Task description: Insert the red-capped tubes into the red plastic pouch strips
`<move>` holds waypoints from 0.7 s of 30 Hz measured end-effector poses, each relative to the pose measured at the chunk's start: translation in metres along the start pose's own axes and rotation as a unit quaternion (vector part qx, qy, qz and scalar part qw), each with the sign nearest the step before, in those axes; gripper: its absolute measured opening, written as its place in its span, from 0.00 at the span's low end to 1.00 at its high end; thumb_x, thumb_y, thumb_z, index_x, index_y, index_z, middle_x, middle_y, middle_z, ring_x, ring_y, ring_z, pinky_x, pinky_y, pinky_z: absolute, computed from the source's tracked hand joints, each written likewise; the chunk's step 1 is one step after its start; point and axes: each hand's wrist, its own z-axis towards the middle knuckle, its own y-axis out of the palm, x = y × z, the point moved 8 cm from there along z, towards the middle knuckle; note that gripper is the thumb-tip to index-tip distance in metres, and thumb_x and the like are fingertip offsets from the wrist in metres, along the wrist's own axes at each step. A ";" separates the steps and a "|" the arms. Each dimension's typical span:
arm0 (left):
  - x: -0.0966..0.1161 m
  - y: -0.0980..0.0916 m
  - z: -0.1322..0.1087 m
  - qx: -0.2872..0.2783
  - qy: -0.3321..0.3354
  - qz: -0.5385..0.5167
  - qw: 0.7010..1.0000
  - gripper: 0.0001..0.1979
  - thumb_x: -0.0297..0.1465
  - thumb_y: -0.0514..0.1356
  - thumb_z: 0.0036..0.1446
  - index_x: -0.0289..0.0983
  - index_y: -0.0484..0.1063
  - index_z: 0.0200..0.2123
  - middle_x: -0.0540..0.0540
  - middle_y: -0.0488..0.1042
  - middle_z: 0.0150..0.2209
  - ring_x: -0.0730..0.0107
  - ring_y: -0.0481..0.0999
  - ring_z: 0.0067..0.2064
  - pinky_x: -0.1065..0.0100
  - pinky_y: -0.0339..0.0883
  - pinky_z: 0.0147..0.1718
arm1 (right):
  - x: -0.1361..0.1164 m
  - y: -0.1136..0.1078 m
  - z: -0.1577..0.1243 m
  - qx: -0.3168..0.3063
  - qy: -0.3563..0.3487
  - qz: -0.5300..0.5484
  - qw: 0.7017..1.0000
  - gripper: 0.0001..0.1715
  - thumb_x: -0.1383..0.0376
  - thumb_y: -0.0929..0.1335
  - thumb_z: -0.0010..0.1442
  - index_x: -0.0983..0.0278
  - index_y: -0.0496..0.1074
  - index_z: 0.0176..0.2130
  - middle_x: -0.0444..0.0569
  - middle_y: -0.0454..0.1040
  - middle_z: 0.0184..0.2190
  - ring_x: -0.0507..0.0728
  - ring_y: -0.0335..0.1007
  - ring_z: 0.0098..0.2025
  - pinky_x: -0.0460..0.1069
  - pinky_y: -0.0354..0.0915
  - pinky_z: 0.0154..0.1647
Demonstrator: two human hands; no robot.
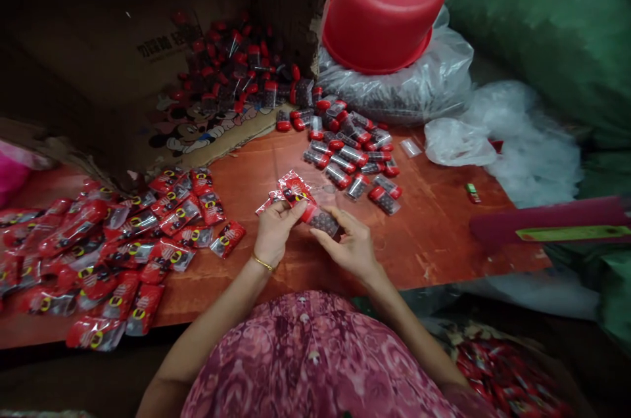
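Over the table, my right hand [352, 247] grips the clear end of a small plastic container [325, 221] with a red cap and dark beads inside. My left hand [275, 231], a gold bracelet at its wrist, pinches a red printed plastic packet [294, 186] at the container's red end. Whether that end is inside the packet I cannot tell. Behind the left fingers lies part of another red packet [265, 202]. Beyond my hands is a loose group of similar red-capped containers [340, 165]. Left of my left hand, a single filled red packet [227, 238] lies near a heap.
A heap of filled red packets [133, 250] covers the left of the table [419, 234]. A tipped cardboard box [221, 135] holds many containers. An upturned red basin [387, 4] sits on a clear bag of dark beads [394, 92]. A pink-purple bar [566, 221] juts in from the right.
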 end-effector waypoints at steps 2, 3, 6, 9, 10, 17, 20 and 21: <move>-0.006 0.000 -0.001 0.006 -0.008 -0.022 1.000 0.17 0.36 0.71 0.31 0.33 0.76 0.27 0.49 0.77 0.26 0.75 0.73 0.28 0.71 0.65 0.34 | 0.001 0.002 0.000 0.017 0.000 -0.014 1.000 0.21 0.61 0.69 0.53 0.62 0.68 0.48 0.52 0.76 0.39 0.58 0.74 0.39 0.52 0.70 0.39; -0.008 0.000 -0.002 0.009 -0.012 -0.033 0.999 0.17 0.35 0.71 0.31 0.33 0.76 0.27 0.48 0.77 0.27 0.74 0.73 0.29 0.71 0.65 0.35 | 0.001 0.003 -0.001 0.026 0.001 -0.021 0.999 0.22 0.61 0.68 0.54 0.63 0.68 0.48 0.53 0.76 0.39 0.59 0.74 0.39 0.53 0.70 0.39; -0.013 0.000 -0.002 0.014 -0.026 -0.066 0.997 0.17 0.33 0.72 0.31 0.33 0.75 0.28 0.48 0.78 0.28 0.73 0.75 0.31 0.71 0.65 0.37 | 0.001 0.005 0.001 0.024 0.010 -0.022 0.999 0.21 0.60 0.68 0.54 0.63 0.68 0.48 0.53 0.76 0.38 0.59 0.74 0.38 0.53 0.70 0.38; -0.017 -0.001 0.001 0.011 -0.053 -0.083 0.995 0.16 0.35 0.71 0.31 0.34 0.74 0.27 0.49 0.77 0.27 0.74 0.74 0.29 0.72 0.66 0.34 | 0.000 0.009 0.005 -0.019 0.023 -0.003 1.000 0.19 0.60 0.68 0.54 0.62 0.69 0.46 0.51 0.77 0.37 0.58 0.74 0.36 0.52 0.70 0.38; -0.018 -0.001 0.003 0.010 -0.059 -0.084 0.995 0.17 0.35 0.71 0.31 0.34 0.74 0.26 0.50 0.77 0.26 0.74 0.74 0.28 0.72 0.66 0.33 | -0.001 0.011 0.006 -0.029 0.023 0.000 0.999 0.19 0.60 0.68 0.54 0.62 0.69 0.46 0.51 0.77 0.37 0.58 0.74 0.36 0.52 0.70 0.38; -0.013 -0.005 0.011 0.018 -0.018 -0.073 0.997 0.17 0.38 0.71 0.32 0.33 0.74 0.25 0.50 0.76 0.25 0.74 0.73 0.27 0.71 0.66 0.32 | -0.009 0.022 0.014 0.019 -0.024 -0.039 0.999 0.21 0.62 0.66 0.56 0.66 0.67 0.49 0.57 0.75 0.41 0.61 0.73 0.42 0.55 0.69 0.43; -0.009 -0.008 0.011 0.026 -0.013 -0.094 0.995 0.16 0.37 0.71 0.32 0.34 0.74 0.24 0.50 0.76 0.24 0.73 0.73 0.27 0.71 0.65 0.32 | -0.010 0.032 0.015 -0.016 -0.032 -0.006 0.999 0.22 0.62 0.66 0.56 0.65 0.67 0.50 0.56 0.75 0.42 0.60 0.72 0.44 0.55 0.68 0.45; -0.008 -0.010 0.011 0.031 -0.011 -0.097 0.995 0.15 0.36 0.71 0.32 0.34 0.75 0.24 0.50 0.76 0.24 0.73 0.73 0.28 0.71 0.65 0.33 | -0.010 0.034 0.015 -0.029 -0.029 0.010 0.999 0.22 0.62 0.67 0.55 0.64 0.67 0.50 0.55 0.75 0.42 0.60 0.72 0.44 0.55 0.68 0.46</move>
